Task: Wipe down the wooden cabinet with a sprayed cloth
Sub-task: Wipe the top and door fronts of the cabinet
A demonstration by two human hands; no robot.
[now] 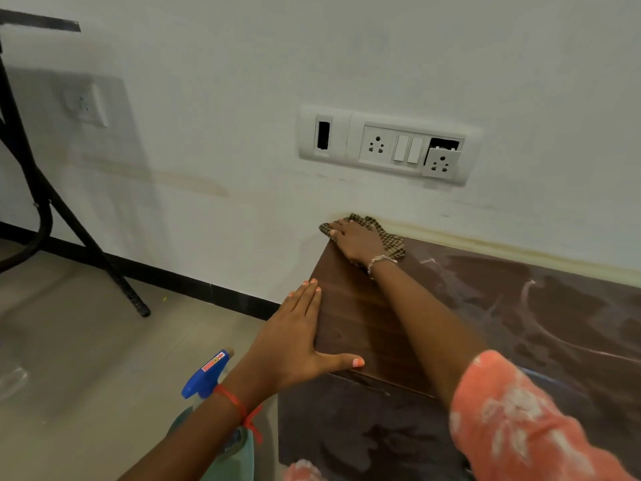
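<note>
The dark wooden cabinet (pixel 374 328) fills the lower right, its top running along the white wall. My right hand (pixel 353 241) lies flat on a checked brown cloth (pixel 390 239), pressing it onto the far left corner of the top, against the wall. My left hand (pixel 295 338) rests flat with fingers spread on the cabinet's left edge, the thumb along the front edge; it holds nothing. A spray bottle with a blue trigger head (pixel 204 376) stands on the floor to the left of the cabinet, partly hidden by my left forearm.
A switch and socket panel (pixel 385 147) is on the wall above the cabinet, one socket hanging loose. A black metal stand leg (pixel 104 265) slants down to the tiled floor at left. Dusty smears mark the cabinet top at right (pixel 541 307).
</note>
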